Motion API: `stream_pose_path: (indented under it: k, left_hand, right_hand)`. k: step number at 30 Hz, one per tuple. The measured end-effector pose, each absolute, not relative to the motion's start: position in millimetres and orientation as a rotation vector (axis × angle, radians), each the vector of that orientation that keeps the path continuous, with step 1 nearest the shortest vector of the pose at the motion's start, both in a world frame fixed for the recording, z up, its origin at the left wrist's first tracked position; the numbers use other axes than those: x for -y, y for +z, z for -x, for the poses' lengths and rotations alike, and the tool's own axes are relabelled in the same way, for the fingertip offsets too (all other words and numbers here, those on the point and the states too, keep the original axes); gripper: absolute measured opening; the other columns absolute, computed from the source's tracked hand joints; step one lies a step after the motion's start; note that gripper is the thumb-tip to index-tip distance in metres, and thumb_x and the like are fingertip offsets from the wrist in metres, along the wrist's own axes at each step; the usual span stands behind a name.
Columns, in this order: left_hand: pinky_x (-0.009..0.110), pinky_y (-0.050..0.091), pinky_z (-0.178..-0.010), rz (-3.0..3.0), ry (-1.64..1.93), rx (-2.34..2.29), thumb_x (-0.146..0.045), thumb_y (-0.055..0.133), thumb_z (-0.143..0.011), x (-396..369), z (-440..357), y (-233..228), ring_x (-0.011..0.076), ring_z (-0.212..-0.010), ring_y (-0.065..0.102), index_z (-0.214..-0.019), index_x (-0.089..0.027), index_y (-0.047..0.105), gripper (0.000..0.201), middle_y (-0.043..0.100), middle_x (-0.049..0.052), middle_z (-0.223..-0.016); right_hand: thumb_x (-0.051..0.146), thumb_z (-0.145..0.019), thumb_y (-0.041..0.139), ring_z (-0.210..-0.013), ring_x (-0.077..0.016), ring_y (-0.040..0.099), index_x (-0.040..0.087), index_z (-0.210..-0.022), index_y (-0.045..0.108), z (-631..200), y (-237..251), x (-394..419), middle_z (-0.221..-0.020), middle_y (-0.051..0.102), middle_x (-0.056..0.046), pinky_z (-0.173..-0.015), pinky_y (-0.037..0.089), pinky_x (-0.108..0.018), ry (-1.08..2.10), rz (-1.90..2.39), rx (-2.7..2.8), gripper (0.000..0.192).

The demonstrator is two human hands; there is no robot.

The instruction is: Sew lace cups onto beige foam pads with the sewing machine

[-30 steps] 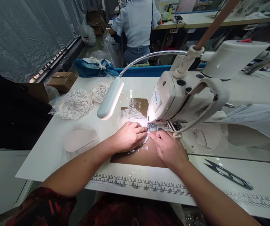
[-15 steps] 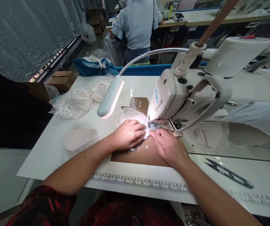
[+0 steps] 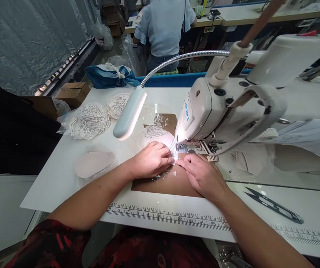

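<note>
A white lace cup piece (image 3: 164,137) lies under the needle area of the white sewing machine (image 3: 197,108), brightly lit. My left hand (image 3: 150,160) rests on the near side of this piece, thumb and fingers closed on its edge. From the other side, my right hand (image 3: 203,174) meets the same edge with its thumb and index fingertips pinched together, the other fingers curled. The two hands' fingertips almost meet just in front of the presser foot. Brown sheeting (image 3: 165,186) covers the machine bed beneath both hands. Exactly how the fingertips grip the lace is partly hidden.
A lamp (image 3: 130,113) on a bent metal neck hangs left of the machine. More lace cups (image 3: 87,121) and a beige pad (image 3: 91,164) lie leftward. Thread snips (image 3: 274,205) rest at right, above a printed ruler (image 3: 171,217). Another person (image 3: 164,29) sits beyond.
The view has shifted slightly, so the machine appears a little farther right. My fingertips have drawn closer together at the lace edge; both hands otherwise stay nearly in place.
</note>
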State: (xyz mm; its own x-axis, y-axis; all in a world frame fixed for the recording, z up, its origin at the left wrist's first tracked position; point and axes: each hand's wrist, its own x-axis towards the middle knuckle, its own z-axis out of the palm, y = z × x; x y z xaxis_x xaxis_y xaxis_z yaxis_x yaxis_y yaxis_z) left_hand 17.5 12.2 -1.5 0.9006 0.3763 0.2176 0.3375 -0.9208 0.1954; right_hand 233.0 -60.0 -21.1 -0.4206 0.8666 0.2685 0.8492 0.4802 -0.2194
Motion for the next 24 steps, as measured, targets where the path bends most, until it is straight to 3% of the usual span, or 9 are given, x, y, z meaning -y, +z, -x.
stream_pose_path:
  k: [7, 12, 24]
  left_hand:
    - [0.036, 0.042, -0.078, -2.946, 0.352, -0.564, -0.026, 0.038, -0.098, -11, -21, 0, 0.0193, -0.083, 0.052, -0.103, -0.018, 0.068, 0.032, 0.063, 0.01, -0.089]
    - [0.035, 0.04, -0.076, -2.97, 0.373, -0.555, -0.026, 0.038, -0.098, -11, -22, -4, 0.0189, -0.08, 0.05, -0.1, -0.017, 0.069, 0.033, 0.062, 0.009, -0.084]
    - [0.035, 0.041, -0.077, -2.937, 0.442, -0.61, -0.028, 0.041, -0.097, -11, -22, -6, 0.0195, -0.082, 0.051, -0.112, -0.017, 0.065, 0.031, 0.061, 0.01, -0.09]
  right_hand:
    - [0.012, -0.087, 0.042, -0.077, -0.0164, 0.058, 0.021, -0.113, 0.067, -227, -21, 60, -0.097, 0.068, -0.005, -0.065, 0.04, -0.027, 0.155, 1.521, 2.276, 0.037]
    - [0.007, -0.083, 0.042, -0.077, -0.0169, 0.058, 0.021, -0.107, 0.069, -223, -18, 58, -0.087, 0.068, -0.004, -0.065, 0.039, -0.026, 0.105, 1.521, 2.329, 0.04]
    - [0.007, -0.081, 0.046, -0.081, -0.0196, 0.058, 0.023, -0.11, 0.069, -223, -20, 56, -0.092, 0.07, -0.005, -0.06, 0.035, -0.029, -0.054, 1.674, 2.287, 0.04]
